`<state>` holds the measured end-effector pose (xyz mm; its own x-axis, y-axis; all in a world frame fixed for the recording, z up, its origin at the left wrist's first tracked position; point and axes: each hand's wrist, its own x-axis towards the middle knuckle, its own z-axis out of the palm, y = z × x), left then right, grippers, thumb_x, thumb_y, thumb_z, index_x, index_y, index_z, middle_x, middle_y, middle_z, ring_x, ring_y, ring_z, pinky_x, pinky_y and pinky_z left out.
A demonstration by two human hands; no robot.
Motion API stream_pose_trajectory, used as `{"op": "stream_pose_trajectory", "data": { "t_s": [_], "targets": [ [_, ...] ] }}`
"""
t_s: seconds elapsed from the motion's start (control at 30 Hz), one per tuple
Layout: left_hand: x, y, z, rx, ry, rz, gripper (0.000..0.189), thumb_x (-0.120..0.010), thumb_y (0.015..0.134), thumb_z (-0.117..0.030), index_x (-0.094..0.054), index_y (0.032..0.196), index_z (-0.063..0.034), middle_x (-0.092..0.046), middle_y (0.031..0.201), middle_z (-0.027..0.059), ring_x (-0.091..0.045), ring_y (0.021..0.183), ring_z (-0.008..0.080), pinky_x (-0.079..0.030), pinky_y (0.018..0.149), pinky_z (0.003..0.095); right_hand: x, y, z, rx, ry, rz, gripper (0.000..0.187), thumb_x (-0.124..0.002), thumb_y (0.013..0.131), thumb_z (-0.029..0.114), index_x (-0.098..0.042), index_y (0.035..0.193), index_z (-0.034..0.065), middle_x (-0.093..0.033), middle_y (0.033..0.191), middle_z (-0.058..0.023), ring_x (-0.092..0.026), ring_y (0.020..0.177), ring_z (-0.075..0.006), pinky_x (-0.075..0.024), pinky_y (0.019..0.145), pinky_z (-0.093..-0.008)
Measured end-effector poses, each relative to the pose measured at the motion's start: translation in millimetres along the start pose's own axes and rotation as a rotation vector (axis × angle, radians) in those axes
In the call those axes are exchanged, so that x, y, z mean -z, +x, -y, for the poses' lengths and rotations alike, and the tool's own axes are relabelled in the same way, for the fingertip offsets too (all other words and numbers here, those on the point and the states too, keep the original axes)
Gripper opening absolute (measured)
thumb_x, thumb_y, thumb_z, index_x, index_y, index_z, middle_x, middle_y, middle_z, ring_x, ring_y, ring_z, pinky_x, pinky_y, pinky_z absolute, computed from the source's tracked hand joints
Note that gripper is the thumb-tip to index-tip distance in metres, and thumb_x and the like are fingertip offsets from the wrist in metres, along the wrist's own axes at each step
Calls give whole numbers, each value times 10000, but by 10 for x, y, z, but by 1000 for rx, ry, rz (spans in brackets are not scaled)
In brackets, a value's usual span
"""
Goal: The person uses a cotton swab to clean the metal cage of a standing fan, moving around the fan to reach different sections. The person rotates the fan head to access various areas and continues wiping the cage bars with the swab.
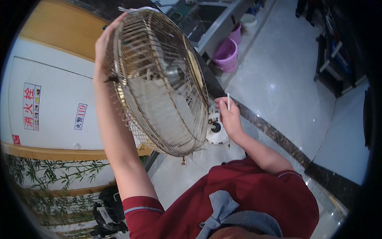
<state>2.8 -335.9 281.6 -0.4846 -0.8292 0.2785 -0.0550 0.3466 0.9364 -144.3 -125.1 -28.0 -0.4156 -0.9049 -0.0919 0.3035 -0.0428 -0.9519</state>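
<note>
A round wire fan guard (167,104), dusty and darkened, stands on its edge before me, with pale fan blades (161,110) inside it. My left hand (104,44) is at the guard's upper left rim, its fingers partly hidden behind the wires. A small metal clip (183,160) hangs at the guard's lower rim. To the right of the guard, my right hand (229,116) is closed around a thin white stick (229,101) that points up. Beneath that hand, partly covered, is a round white part with a dark centre (215,128), whose kind I cannot tell.
White cabinet doors with printed signs (50,98) are at the left. A steel sink (206,21) and pink buckets (226,55) stand beyond the fan. A black cart (337,65) is at the upper right, near another person's legs (305,10). Black bags (110,209) lie lower left.
</note>
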Motion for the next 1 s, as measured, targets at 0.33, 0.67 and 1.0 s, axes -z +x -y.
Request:
{"op": "stream_pose_trajectory", "data": {
  "t_s": [0.33,0.67,1.0],
  "targets": [
    [368,196,164,-53,141,-146,349,-440,1082,-167,-593,1330,25,-687,1170,77,-661,1008,156,-548,880,283,-38,-332,-518,-686,170,501,482,-387,1092,471,-576,1030,31,-640,740,-74,-344,423,-90,-245,408,-281],
    [156,141,154,14,-3,-126,445,-544,1020,-260,-603,1372,5,-654,1314,90,-624,1160,215,-506,985,366,-79,-177,-403,-764,445,535,623,-334,1068,603,-545,806,79,-374,552,34,-289,423,-72,-187,406,-250],
    [12,20,38,52,-54,-29,477,-475,1037,-235,-531,1447,3,-634,1350,97,-640,1161,175,-497,1019,311,-55,-103,-439,-859,443,559,548,-373,1067,579,-564,863,107,-478,649,47,-298,426,-47,-188,383,-221]
  ]
}}
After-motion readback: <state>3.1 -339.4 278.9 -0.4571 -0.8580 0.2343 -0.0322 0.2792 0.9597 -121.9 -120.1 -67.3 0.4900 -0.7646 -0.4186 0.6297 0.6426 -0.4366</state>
